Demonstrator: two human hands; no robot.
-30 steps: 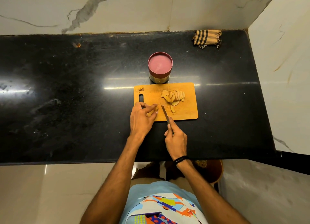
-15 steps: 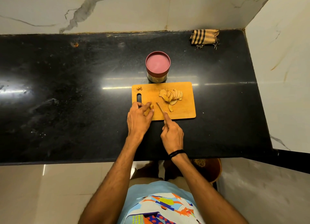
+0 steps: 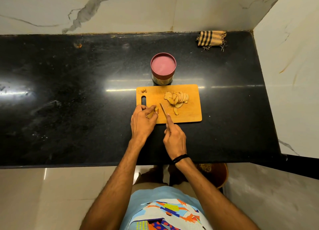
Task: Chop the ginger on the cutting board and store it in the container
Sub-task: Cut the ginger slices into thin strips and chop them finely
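At the near left corner of the board [image 3: 188, 116], the left hand [image 3: 142, 121] curls its fingers round the uncut ginger [image 3: 154, 111] and pins it to the wood, likely so it cannot roll under the blade. The right hand [image 3: 175, 137] grips the knife [image 3: 163, 109] with the forefinger laid along its back, probably to steer the cut. The blade stands just right of the ginger; whether they touch I cannot tell. Slices [image 3: 177, 97] lie fanned toward the far right of the board, apart from the cutting spot, which leaves working room. Scraps [image 3: 143, 91] sit at the far left corner. A container [image 3: 163, 66] stands on the counter [image 3: 69, 91] just behind the board, handy for loading. Its pink lid seems to be on, so its contents are hidden, and I judge storing not yet begun.
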